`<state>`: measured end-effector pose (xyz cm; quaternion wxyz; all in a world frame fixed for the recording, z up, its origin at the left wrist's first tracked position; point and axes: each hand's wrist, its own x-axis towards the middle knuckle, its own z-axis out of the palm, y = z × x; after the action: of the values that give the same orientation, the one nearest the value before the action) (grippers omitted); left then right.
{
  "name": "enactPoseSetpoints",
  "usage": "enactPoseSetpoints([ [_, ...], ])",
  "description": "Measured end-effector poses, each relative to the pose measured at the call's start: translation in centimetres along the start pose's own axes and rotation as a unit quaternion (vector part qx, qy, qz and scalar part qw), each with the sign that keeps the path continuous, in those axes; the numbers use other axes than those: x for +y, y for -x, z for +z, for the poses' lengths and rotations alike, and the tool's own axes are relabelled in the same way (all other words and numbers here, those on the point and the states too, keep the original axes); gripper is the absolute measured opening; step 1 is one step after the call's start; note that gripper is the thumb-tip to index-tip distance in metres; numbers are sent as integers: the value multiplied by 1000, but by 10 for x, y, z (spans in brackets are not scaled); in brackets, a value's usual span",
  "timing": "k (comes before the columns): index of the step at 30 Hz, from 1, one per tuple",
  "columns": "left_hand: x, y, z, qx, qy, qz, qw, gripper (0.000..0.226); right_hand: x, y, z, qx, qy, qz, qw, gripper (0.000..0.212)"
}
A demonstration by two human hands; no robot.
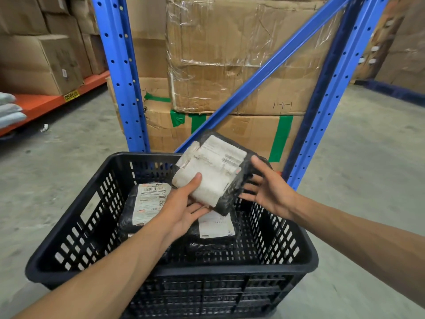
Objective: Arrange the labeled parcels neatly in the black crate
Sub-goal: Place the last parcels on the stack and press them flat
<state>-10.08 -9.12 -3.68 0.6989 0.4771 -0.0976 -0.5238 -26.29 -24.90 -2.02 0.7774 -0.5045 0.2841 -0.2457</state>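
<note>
A black perforated crate stands on the concrete floor in front of me. Two black-wrapped parcels with white labels lie flat inside: one at the left, one at the middle right. Above the crate a third black-wrapped parcel with a large white label is tilted. My left hand grips its lower left edge, thumb on top and fingers underneath. My right hand touches the parcel's right side with fingers spread, thumb at its upper right corner.
A blue steel rack with a diagonal brace rises right behind the crate, filled with taped cardboard boxes. An orange shelf with boxes and grey bags is at the left. Bare concrete floor lies on both sides.
</note>
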Motion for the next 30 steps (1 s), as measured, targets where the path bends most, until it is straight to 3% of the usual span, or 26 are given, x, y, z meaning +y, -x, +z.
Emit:
enactPoseSetpoints([
  [5,0,-1,-2,49,-48,-58,996,102,23,-16,7,49,49,13,998,38],
  [7,-5,-3,-4,79,-96,-60,990,109,28,-23,9,79,64,22,995,42],
  [10,-14,-9,-4,118,-152,-32,981,94,31,-35,10,123,103,57,985,49],
  [14,-23,-21,7,124,-206,-65,969,68,39,-57,6,187,138,111,966,37],
  [18,-32,-29,12,148,-239,-108,954,53,58,-73,2,163,145,152,964,40],
  [22,-42,-32,4,189,-324,-119,919,62,81,-85,3,162,171,135,962,29],
  [30,-47,-37,-4,189,-414,-94,886,72,93,-85,8,139,238,111,955,47],
])
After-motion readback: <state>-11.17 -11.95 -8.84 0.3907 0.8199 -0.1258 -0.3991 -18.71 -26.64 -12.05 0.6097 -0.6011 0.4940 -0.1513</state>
